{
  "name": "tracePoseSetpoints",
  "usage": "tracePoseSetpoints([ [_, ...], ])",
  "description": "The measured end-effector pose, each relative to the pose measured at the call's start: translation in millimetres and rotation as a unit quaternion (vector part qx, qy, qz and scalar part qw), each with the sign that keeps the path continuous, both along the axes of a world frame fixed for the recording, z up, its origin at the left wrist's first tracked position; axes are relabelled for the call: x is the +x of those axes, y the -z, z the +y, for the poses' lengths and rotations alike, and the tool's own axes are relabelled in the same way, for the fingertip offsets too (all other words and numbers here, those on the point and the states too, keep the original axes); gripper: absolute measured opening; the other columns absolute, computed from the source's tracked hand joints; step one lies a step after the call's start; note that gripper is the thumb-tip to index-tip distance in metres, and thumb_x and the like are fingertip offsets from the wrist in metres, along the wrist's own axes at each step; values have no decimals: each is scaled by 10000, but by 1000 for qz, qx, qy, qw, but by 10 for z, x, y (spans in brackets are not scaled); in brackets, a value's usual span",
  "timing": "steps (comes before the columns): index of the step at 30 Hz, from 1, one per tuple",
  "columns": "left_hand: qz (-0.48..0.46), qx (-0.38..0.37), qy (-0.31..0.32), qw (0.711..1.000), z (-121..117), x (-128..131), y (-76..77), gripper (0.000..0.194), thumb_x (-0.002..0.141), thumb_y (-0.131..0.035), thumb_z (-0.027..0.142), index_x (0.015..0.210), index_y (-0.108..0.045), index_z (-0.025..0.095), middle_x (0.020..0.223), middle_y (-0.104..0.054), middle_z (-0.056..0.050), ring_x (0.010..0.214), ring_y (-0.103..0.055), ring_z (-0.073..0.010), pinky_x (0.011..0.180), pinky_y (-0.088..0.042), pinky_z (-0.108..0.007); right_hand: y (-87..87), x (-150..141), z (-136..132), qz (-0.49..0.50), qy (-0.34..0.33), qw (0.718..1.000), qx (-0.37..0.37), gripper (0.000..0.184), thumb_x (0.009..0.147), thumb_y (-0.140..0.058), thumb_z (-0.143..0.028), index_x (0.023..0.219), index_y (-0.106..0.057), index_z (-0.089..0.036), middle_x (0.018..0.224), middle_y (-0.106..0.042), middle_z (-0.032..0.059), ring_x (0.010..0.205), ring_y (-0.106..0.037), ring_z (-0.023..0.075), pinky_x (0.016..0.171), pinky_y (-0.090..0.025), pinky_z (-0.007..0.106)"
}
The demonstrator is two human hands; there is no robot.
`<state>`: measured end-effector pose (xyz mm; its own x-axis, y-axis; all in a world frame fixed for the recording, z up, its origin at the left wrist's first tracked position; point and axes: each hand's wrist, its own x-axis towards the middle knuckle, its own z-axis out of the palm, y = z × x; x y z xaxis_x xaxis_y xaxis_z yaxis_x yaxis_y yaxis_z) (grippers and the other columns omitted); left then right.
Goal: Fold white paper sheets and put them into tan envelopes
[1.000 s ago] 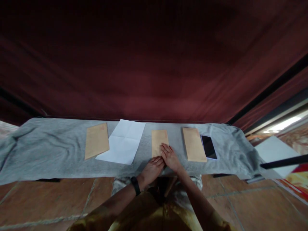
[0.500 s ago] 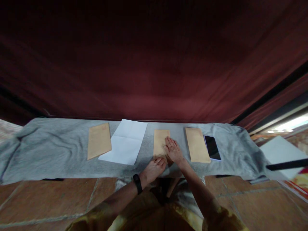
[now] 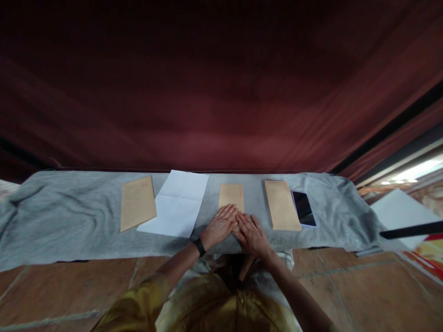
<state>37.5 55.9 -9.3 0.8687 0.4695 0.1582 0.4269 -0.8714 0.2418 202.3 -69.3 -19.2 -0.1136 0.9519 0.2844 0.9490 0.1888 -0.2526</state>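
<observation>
A tan paper envelope [image 3: 231,193] lies in front of me on the grey cloth, its near part covered by both hands. My left hand [image 3: 221,222] rests flat across its left and middle, fingers stretched out. Beside it, my right hand [image 3: 252,233] presses on the near right part with its fingers extended. The two hands' fingertips meet or nearly meet over the paper. To the left lie a creased white sheet of paper [image 3: 176,205] and another tan envelope [image 3: 137,204]. On the right is a thicker-looking tan envelope or stack of envelopes [image 3: 283,206].
A phone [image 3: 304,209] with a dark screen lies at the right, against the tan stack. Grey cloth [image 3: 86,207] covers the long narrow surface. A dark red fabric wall [image 3: 214,147] rises behind it. At far right are a white panel [image 3: 401,212] and a black bar [image 3: 415,229].
My left hand has moved forward from the envelope's near edge and flattened onto it. My right hand has slid back toward me. The view has shifted slightly.
</observation>
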Motion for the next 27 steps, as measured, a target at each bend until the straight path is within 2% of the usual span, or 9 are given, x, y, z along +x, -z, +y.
tracePoseSetpoints([
  [5,23,10,-12,1000,261,291,50,565,1048,-292,398,1551,-329,144,1635,-317,-97,1529,-239,-202,1260,-168,-426,-97,-44,-137,8,-12,1000,-8,611,1020,-487,-436,1567,-323,-220,1538,-480,94,1428,-444,254,1225,-290,511],
  [10,36,12,-31,999,474,570,94,585,1036,-295,389,1567,-298,145,1632,-320,-96,1524,-251,-211,1260,-144,-467,-148,-71,-234,-1,-35,999,-17,642,1033,-459,-447,1596,-235,-236,1571,-431,59,1441,-422,244,1243,-247,483],
  [14,41,13,-43,998,573,696,83,581,1040,-262,404,1573,-292,177,1626,-339,-82,1516,-272,-195,1255,-156,-461,-124,-94,-310,-18,-39,999,-24,634,1040,-449,-425,1599,-219,-234,1595,-387,55,1453,-401,241,1243,-230,478],
  [17,44,18,-47,998,592,718,67,573,1042,-260,426,1562,-325,193,1627,-341,-65,1516,-269,-203,1257,-151,-461,-97,-107,-337,-17,-32,999,-27,608,1046,-439,-399,1596,-226,-246,1600,-381,43,1458,-392,235,1241,-231,479],
  [22,39,30,-20,999,512,637,94,552,1044,-282,439,1550,-361,233,1629,-341,-35,1523,-251,-215,1263,-129,-475,-86,-92,-332,-4,-34,999,-36,569,1049,-433,-359,1585,-260,-281,1596,-391,29,1459,-392,232,1228,-264,496],
  [27,40,41,14,998,333,487,114,557,1060,-241,425,1549,-354,182,1638,-317,-52,1530,-230,-197,1265,-129,-440,-34,-73,-343,21,-34,999,-26,527,1035,-450,-315,1552,-350,-292,1557,-458,38,1434,-433,228,1213,-297,516],
])
